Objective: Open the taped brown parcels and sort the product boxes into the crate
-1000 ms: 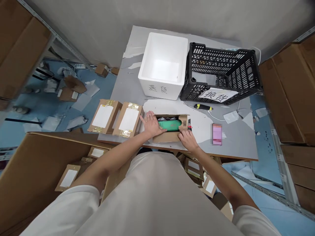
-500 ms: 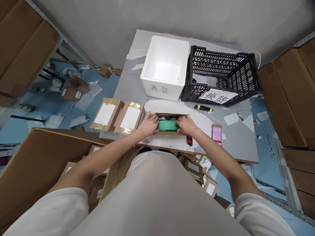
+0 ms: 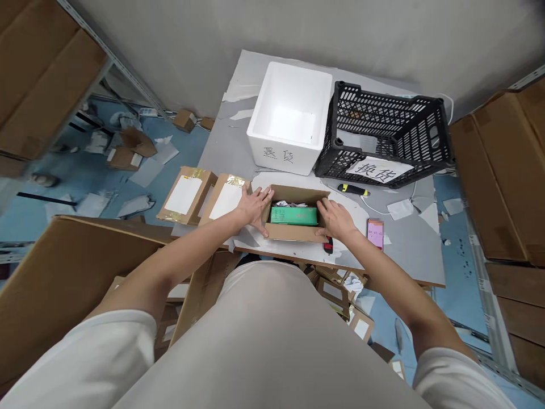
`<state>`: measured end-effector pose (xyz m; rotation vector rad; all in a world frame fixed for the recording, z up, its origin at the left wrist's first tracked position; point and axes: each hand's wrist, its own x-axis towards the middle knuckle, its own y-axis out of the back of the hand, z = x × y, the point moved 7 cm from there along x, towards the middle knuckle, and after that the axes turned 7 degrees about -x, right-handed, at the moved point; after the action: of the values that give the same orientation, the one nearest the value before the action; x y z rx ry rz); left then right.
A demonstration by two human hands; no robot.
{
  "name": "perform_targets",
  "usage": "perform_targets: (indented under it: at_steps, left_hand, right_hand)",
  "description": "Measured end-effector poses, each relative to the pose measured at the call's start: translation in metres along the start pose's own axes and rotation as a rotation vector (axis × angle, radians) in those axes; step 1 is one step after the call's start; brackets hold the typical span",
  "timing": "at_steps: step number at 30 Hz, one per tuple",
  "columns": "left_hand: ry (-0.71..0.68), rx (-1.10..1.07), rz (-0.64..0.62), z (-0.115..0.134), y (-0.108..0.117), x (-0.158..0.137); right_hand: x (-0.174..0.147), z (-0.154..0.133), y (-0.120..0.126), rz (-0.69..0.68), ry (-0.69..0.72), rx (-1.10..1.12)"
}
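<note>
An open cardboard box (image 3: 298,233) stands on the table in front of me, its front and back flaps raised. Inside lies a green box (image 3: 293,216) with print on it, and crumpled packing shows behind it. My left hand (image 3: 255,211) is spread against the left side of the cardboard box, thumb near its front corner. At the right side, my right hand (image 3: 334,219) grips the edge, fingers over the rim and thumb toward the front flap. A red and black cutter (image 3: 327,245) lies by the box's right front corner, partly hidden.
Two taped cartons (image 3: 183,196) sit to the left. Behind are a white foam box (image 3: 285,153) and a black plastic crate (image 3: 383,145). A yellow-black cutter (image 3: 353,190) and a phone (image 3: 375,234) lie to the right. A large carton (image 3: 72,284) stands at lower left.
The cardboard box's opening has widened and its front flap now shows, with more of the green box visible. My hands have moved apart, the left one now spread.
</note>
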<state>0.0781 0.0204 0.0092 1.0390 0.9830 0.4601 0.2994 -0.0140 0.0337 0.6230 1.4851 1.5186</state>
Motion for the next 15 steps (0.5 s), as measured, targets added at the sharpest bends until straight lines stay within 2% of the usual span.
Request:
perform_targets:
  at_steps: [10,13,15]
  left_hand:
    - [0.022,-0.062,-0.042,-0.014,-0.016,0.032]
    - [-0.009,-0.083,0.01,-0.016,-0.021,0.031]
    - [-0.035,-0.099,0.058,-0.017,-0.023,0.026]
  right_hand:
    - [-0.022,0.036,-0.061,0.064,-0.002,0.421]
    - [-0.029,0.042,-0.08,-0.006,-0.017,0.449]
    - [-0.032,0.046,-0.083,-0.09,-0.06,0.384]
